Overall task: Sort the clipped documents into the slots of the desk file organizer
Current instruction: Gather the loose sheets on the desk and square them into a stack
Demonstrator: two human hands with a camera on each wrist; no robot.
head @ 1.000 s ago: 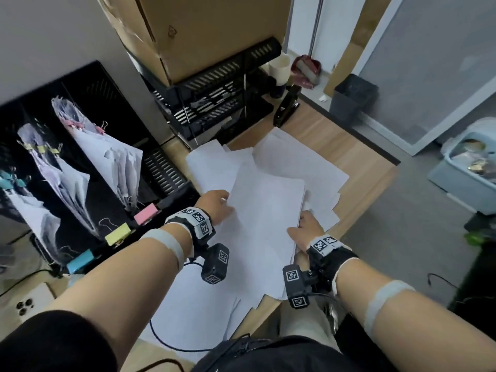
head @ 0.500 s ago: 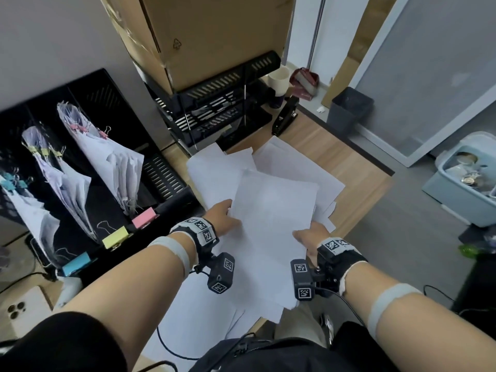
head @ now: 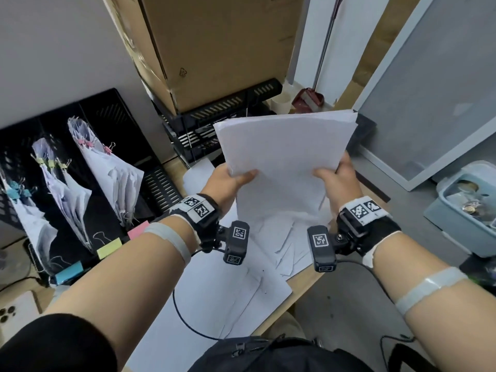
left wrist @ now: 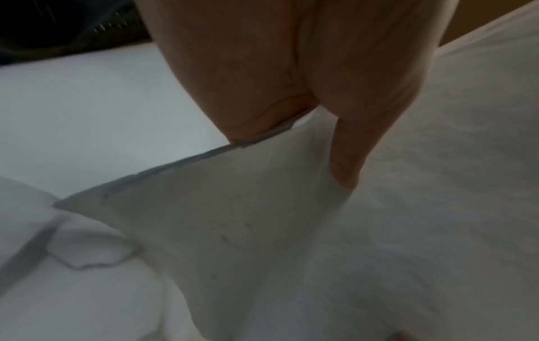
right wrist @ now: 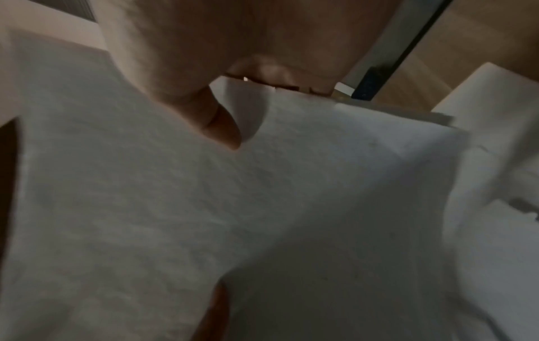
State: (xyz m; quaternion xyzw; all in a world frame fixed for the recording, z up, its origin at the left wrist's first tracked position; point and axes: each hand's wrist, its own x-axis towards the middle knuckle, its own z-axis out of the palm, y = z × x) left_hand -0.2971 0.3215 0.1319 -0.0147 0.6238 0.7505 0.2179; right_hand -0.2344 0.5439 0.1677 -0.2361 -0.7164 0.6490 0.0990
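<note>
A stack of white sheets (head: 284, 159) is held upright above the desk. My left hand (head: 233, 179) grips its left edge, thumb on the front. My right hand (head: 335, 178) grips its right edge the same way. The left wrist view shows the thumb (left wrist: 350, 147) pressed on the paper stack (left wrist: 262, 219). In the right wrist view the thumb (right wrist: 215, 124) lies on the sheets (right wrist: 262, 207). The black file organizer (head: 115, 114) stands at the left. Its slots hold clipped documents with pink clips (head: 107, 149), yellow-green clips (head: 51, 163) and blue clips (head: 13, 193).
More loose white sheets (head: 228, 291) lie on the wooden desk (head: 303, 280) under my hands. A black mesh tray rack (head: 214, 122) with a cardboard box (head: 214, 49) on it stands behind. Pink, yellow and blue sticky labels (head: 108, 248) mark the organizer's front. A phone (head: 13, 315) lies at the lower left.
Both hands have lifted the stack of sheets off the desk and tipped it upright in front of me. The loose sheets below stayed on the desk.
</note>
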